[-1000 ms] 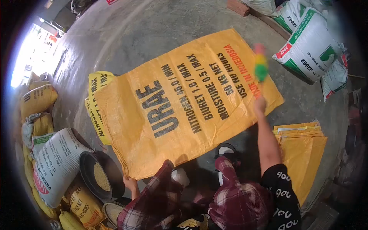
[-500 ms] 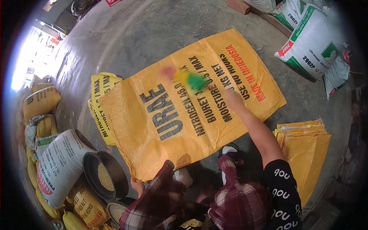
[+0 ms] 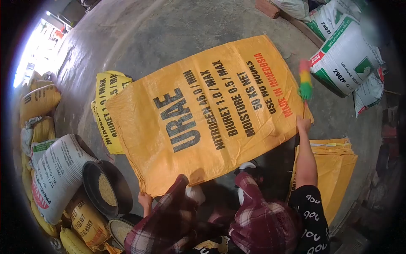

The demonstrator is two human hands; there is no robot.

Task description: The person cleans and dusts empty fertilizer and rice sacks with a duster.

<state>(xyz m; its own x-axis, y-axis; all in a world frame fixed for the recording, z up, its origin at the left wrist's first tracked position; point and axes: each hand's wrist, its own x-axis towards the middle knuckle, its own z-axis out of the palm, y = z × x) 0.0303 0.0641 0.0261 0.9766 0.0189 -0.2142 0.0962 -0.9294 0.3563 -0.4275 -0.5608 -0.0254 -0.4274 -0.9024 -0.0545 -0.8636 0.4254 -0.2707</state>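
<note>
A large flat orange woven sack (image 3: 156,91), printed URAE in black, lies spread in front of me, tilted up to the right. My left hand (image 3: 145,199) is closed on its near left corner. At the far right end, my right hand (image 3: 303,123) grips the thin handle of a feather duster (image 3: 305,86) banded in red, yellow and green. The duster head points away from me, past the sack's right edge, and my right fingers are at the sack's right corner.
A yellow printed sack (image 3: 105,133) pokes out from under the left side. Folded orange sacks (image 3: 327,173) are stacked at right. Black basin (image 3: 89,180) with grain and a full white sack (image 3: 59,173) stand at left. White-green sacks (image 3: 344,59) lean at upper right.
My right hand has swept the duster from over the middle of the sack rightward to its right corner. The left hand keeps its hold on the near left corner.
</note>
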